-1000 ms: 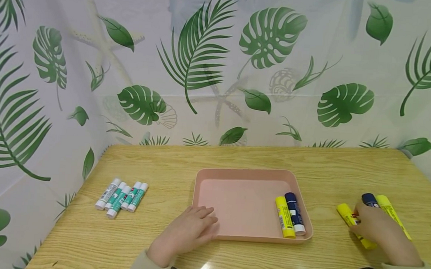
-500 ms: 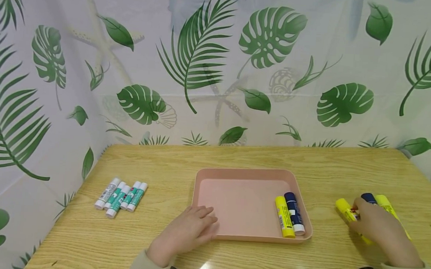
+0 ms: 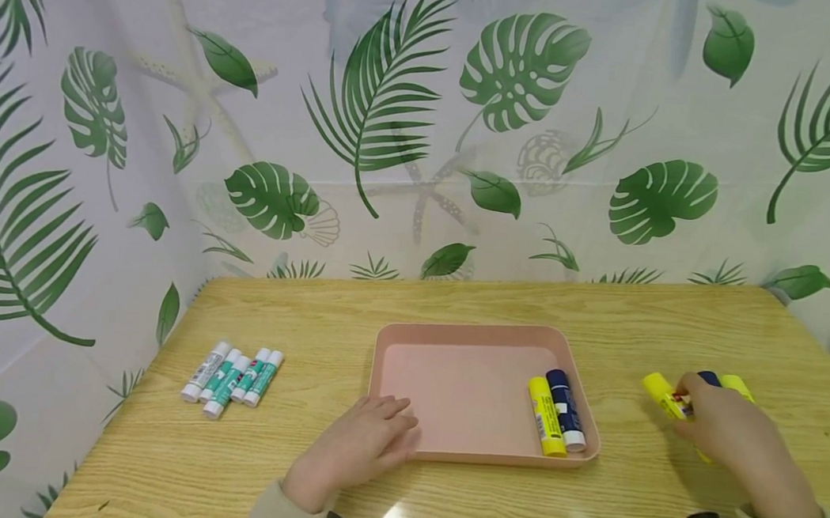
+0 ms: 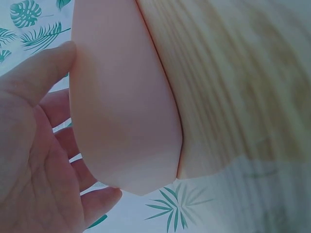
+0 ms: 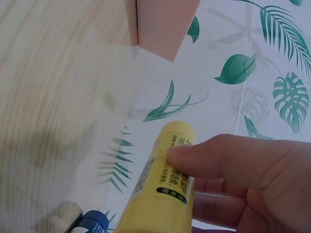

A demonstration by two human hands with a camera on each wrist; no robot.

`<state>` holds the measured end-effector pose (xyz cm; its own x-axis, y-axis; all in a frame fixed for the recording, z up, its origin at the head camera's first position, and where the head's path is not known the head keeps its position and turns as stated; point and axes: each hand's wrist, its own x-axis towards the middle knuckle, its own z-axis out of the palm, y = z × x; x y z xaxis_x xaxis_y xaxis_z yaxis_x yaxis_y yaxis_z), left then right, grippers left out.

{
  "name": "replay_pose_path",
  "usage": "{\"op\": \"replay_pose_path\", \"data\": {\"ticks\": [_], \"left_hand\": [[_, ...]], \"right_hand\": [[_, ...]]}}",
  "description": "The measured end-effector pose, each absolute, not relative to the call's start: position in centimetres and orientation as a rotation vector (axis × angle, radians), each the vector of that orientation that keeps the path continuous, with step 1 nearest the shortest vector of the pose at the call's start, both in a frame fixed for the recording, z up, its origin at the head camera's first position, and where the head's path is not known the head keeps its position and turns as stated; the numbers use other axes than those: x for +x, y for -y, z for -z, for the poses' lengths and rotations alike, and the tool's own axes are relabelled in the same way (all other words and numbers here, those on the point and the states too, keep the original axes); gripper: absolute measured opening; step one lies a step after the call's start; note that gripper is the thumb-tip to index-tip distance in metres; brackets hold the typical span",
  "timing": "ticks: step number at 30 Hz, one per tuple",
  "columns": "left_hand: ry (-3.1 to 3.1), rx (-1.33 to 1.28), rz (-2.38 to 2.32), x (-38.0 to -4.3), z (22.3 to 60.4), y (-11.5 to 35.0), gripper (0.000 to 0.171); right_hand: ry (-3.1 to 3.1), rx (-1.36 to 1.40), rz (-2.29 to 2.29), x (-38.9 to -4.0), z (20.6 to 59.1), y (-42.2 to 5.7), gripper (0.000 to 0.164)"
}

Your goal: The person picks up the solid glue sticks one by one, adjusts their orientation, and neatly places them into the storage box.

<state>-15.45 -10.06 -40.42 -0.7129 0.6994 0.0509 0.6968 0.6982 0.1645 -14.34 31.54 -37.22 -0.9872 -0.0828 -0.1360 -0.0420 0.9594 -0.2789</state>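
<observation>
My right hand (image 3: 736, 429) pinches a yellow glue stick (image 3: 662, 394) between thumb and fingers, right of the pink tray (image 3: 467, 335). In the right wrist view that yellow glue stick (image 5: 163, 194) is tilted, the thumb across its printed label. Behind this hand lie a navy glue stick (image 3: 710, 378) and another yellow one (image 3: 739, 385), both partly hidden. Over the tray's near left corner rests my left hand (image 3: 357, 443), fingers relaxed. The left wrist view has its thumb (image 4: 60, 56) at the tray's rim. Inside the tray, a yellow glue stick (image 3: 546, 417) lies beside a navy one (image 3: 566, 411).
To the left on the wooden table (image 3: 311, 316) lies a group of smaller glue sticks: several green-and-white ones (image 3: 227, 388) and a mostly white one (image 3: 206, 371). A leaf-patterned cloth (image 3: 408, 132) hangs behind the table and along its left side.
My right hand has raised the yellow glue stick off the table and moved slightly away from me. The left hand, the tray and the glue sticks in it stay as they were.
</observation>
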Motion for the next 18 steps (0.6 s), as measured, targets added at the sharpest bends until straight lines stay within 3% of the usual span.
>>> {"op": "replay_pose_path", "data": {"ticks": [18], "left_hand": [[-2.885,1.175,-0.255,-15.6,40.6,10.1,0.039]], "right_hand": [[-2.978,-0.113,0.349,-14.5,36.0,-28.7,0.044]]}}
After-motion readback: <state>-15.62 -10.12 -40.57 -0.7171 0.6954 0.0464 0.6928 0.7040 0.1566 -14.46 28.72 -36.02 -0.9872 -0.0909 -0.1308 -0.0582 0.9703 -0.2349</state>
